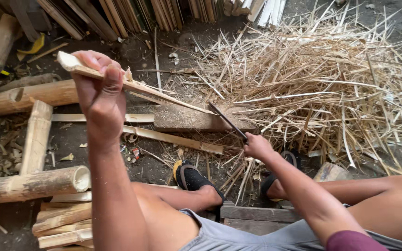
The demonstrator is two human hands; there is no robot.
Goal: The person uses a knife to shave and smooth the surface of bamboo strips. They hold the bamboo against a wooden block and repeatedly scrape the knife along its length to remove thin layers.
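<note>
The left hand (99, 95) is raised in the left half of the frame, clenched around one end of a bamboo strip (136, 85); that end pokes out past the fingers toward the upper left, and the rest slants down to the right to the wooden block (196, 118) at centre. The right hand (257, 146) sits lower, right of centre, fist closed on the handle of a knife (227, 121), whose dark blade points up and left and meets the strip's far tip just over the block. So the strip spans from one hand across to the blade held by the other. A heap of shavings (322, 83) fills the upper right. Bamboo poles (33, 183) lie along the left edge, and a long split piece (173, 138) rests on the dirt floor below the block. A black sandal (192, 177) is planted at bottom centre between the arms.
</note>
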